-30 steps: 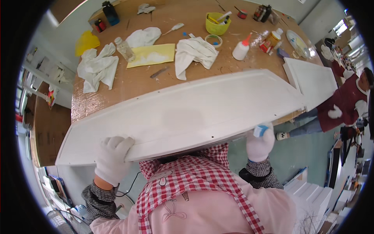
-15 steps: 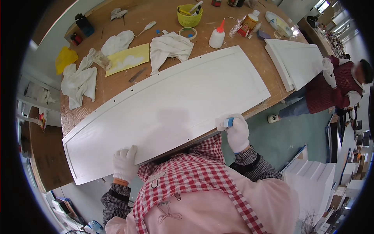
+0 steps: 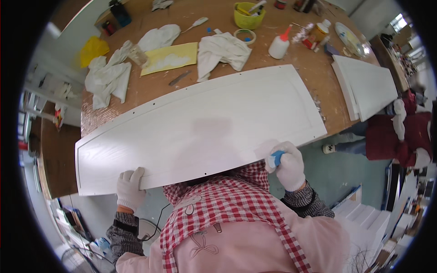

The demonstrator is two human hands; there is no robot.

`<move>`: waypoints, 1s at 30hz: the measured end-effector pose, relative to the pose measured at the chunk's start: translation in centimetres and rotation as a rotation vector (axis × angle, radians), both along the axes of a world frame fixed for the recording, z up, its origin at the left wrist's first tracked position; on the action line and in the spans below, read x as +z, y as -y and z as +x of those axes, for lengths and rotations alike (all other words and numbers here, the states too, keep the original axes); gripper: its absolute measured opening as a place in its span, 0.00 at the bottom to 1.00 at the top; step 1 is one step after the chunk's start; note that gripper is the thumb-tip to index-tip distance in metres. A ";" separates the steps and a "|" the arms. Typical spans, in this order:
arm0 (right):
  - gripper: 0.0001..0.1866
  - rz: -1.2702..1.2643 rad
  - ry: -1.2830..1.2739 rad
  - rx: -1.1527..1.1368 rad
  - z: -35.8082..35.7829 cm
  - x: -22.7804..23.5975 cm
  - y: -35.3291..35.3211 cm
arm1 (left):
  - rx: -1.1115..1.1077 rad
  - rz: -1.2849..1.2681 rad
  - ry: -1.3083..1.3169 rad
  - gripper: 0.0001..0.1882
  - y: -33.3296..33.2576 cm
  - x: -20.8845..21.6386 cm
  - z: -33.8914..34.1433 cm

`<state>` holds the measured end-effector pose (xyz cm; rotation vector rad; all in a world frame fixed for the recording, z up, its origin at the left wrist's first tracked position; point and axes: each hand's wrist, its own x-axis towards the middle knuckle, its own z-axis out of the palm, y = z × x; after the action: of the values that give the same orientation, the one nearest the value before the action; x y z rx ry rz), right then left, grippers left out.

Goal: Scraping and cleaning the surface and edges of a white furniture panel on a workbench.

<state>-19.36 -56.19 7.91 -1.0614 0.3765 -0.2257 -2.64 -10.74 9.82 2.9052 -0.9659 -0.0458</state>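
Observation:
A long white panel (image 3: 182, 132) with a curved far edge and small dark holes lies across the workbench in front of me. My left hand (image 3: 130, 187), in a white glove, grips its near edge toward the left end, fingers on top. My right hand (image 3: 290, 166), also gloved, is closed around a small blue piece with a whitish end (image 3: 276, 159), whose exact kind I cannot make out. This hand is at the near edge toward the right end; whether it touches the panel is unclear.
Beyond the panel on the workbench (image 3: 314, 75) are white cloths (image 3: 223, 52), yellow sandpaper-like sheet (image 3: 170, 58), red-tipped squeeze bottle (image 3: 279, 45), tape roll (image 3: 245, 36) and yellow-green basket (image 3: 249, 19). Stacked white panels (image 3: 366, 86) lie at right, beside another person (image 3: 391, 136).
My view has shifted, moving the bench items rightward in the picture. My right hand has moved lower and right with the blue piece. The left hand still holds the near edge.

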 end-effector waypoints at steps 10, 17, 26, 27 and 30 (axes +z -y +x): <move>0.10 -0.229 0.105 -0.056 6.1 -4.7 -0.4 | 0.270 0.301 -0.046 0.35 -8.1 -3.5 0.3; 0.11 -0.001 0.035 -0.056 11.0 -5.4 -0.3 | 0.365 0.356 -0.148 0.33 -5.8 -2.7 1.4; 0.12 0.033 0.082 0.046 13.3 -5.7 0.5 | 0.329 -0.192 -0.548 0.32 0.6 1.0 8.0; 0.12 0.024 0.082 0.053 13.4 -5.5 0.5 | 0.335 -0.271 -0.502 0.31 2.8 0.6 9.8; 0.13 -0.101 0.067 0.120 13.5 -5.2 1.2 | 0.170 -0.234 -0.269 0.29 10.1 0.0 14.7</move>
<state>-5.89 -57.37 2.68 -1.1684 0.2420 -0.1742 12.04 -20.80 9.81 2.6653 -0.6329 -0.2844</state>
